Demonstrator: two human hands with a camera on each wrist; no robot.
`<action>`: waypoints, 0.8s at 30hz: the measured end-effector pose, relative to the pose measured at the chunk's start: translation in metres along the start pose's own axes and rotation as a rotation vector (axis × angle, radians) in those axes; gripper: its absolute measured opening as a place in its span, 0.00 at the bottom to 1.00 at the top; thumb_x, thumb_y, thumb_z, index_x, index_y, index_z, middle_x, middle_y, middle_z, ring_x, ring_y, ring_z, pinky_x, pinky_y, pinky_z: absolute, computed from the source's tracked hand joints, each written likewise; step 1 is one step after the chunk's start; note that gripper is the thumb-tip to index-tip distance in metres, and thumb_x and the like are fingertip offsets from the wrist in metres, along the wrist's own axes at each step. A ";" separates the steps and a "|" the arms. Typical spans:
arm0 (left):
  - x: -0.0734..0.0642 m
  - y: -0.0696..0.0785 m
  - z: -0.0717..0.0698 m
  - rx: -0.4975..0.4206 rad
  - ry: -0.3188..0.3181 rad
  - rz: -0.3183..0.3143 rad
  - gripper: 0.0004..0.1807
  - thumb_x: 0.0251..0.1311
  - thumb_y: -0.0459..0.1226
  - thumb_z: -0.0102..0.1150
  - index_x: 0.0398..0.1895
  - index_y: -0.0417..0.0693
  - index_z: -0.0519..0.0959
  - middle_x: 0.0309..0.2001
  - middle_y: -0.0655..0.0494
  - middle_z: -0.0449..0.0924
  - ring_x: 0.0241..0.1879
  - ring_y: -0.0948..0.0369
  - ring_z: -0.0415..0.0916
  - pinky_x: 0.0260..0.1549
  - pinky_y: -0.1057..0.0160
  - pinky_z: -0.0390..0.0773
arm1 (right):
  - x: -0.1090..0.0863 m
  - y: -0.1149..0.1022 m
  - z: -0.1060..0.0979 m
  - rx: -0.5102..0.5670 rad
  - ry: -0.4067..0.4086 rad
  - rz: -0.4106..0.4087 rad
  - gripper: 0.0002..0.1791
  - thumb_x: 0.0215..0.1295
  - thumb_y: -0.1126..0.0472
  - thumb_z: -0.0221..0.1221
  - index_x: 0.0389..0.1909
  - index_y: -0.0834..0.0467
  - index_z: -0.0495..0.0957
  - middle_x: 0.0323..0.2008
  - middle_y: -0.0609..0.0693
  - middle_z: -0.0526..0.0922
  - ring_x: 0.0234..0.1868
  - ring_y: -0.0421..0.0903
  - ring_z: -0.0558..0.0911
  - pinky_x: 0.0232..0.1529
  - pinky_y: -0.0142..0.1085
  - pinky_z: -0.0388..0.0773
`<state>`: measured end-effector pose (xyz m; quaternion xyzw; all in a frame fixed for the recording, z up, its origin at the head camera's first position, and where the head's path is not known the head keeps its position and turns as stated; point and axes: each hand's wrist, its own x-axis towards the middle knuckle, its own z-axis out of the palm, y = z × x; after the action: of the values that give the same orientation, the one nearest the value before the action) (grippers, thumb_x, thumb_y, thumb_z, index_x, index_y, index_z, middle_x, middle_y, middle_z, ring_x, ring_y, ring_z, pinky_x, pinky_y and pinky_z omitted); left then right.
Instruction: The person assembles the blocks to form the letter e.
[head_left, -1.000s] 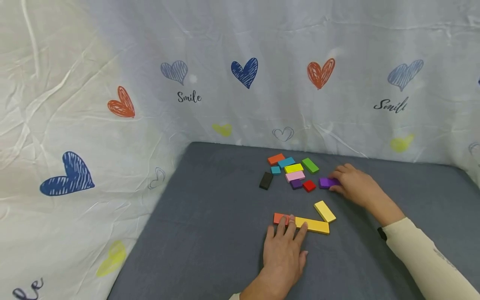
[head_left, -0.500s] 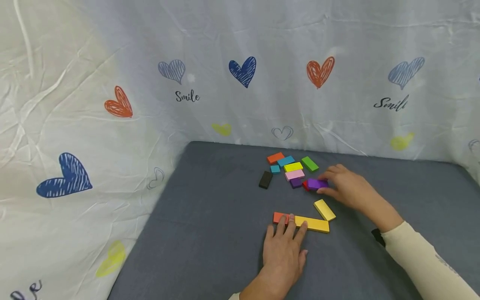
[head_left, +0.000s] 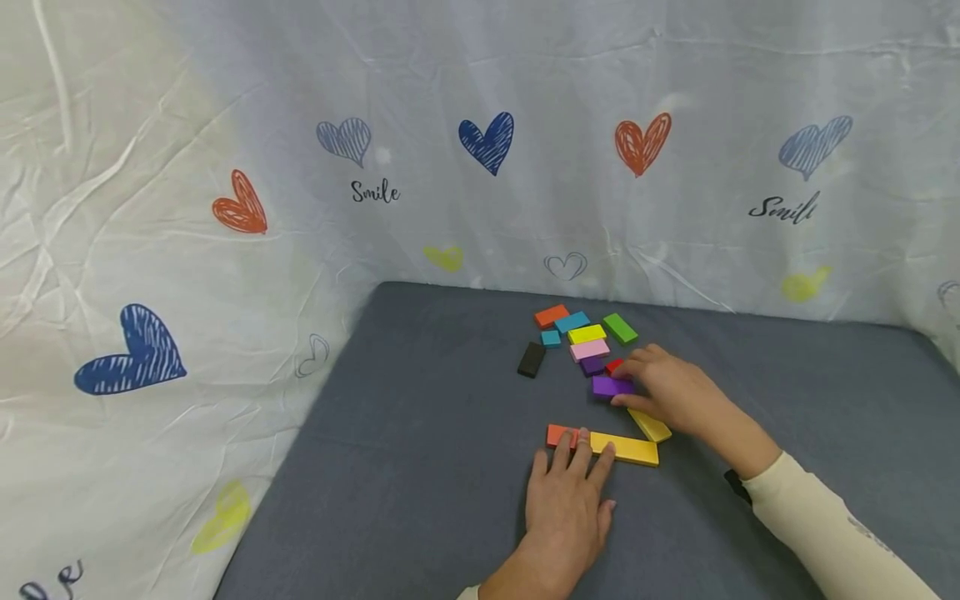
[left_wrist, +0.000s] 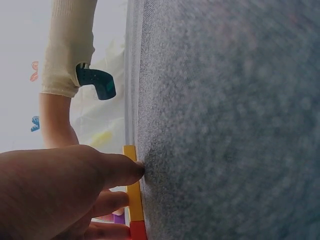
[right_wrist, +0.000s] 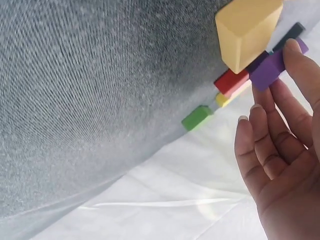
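My right hand point(head_left: 678, 392) pinches a purple block point(head_left: 609, 387) between thumb and fingers; in the right wrist view that purple block point(right_wrist: 268, 72) looks lifted off the cloth. Just below it lies a pale yellow block point(head_left: 651, 428), partly hidden by the hand. My left hand point(head_left: 562, 517) rests with extended fingers on an orange-red block point(head_left: 559, 435) and a longer-looking golden yellow block point(head_left: 632, 451), which lie end to end in a row. In the left wrist view, the fingers touch the side of the golden block point(left_wrist: 134, 200).
Beyond the hands lies a loose cluster: black point(head_left: 532, 360), orange point(head_left: 552, 315), blue point(head_left: 572, 322), yellow point(head_left: 587, 334), pink point(head_left: 589, 350), green point(head_left: 620, 328), dark purple point(head_left: 592, 366) and red point(head_left: 613, 367) blocks. A heart-printed curtain point(head_left: 420, 225) borders the grey cloth surface point(head_left: 420, 433).
My right hand has carried the purple block leftward past the red block, then nearer to me, toward the row. The left hand has stayed on the row.
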<state>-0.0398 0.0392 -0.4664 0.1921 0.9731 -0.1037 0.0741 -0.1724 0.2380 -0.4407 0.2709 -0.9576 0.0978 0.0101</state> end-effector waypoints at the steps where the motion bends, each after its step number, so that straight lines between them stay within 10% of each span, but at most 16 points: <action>1: 0.000 0.000 0.000 0.000 0.000 0.000 0.38 0.74 0.69 0.44 0.84 0.84 0.50 0.83 0.68 0.53 0.82 0.62 0.52 0.70 0.52 0.67 | 0.000 -0.001 0.001 0.000 0.001 0.000 0.21 0.60 0.48 0.78 0.48 0.57 0.90 0.43 0.48 0.85 0.46 0.49 0.78 0.46 0.50 0.84; 24: 0.002 0.001 0.004 0.016 -0.027 0.005 0.39 0.74 0.70 0.43 0.84 0.83 0.49 0.84 0.68 0.52 0.82 0.61 0.51 0.72 0.51 0.67 | -0.002 -0.005 0.018 -0.017 -0.030 0.030 0.22 0.59 0.49 0.78 0.51 0.56 0.90 0.46 0.51 0.86 0.46 0.51 0.79 0.48 0.52 0.84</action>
<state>-0.0414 0.0398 -0.4705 0.1936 0.9706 -0.1140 0.0861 -0.1669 0.2313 -0.4574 0.2578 -0.9624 0.0856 -0.0033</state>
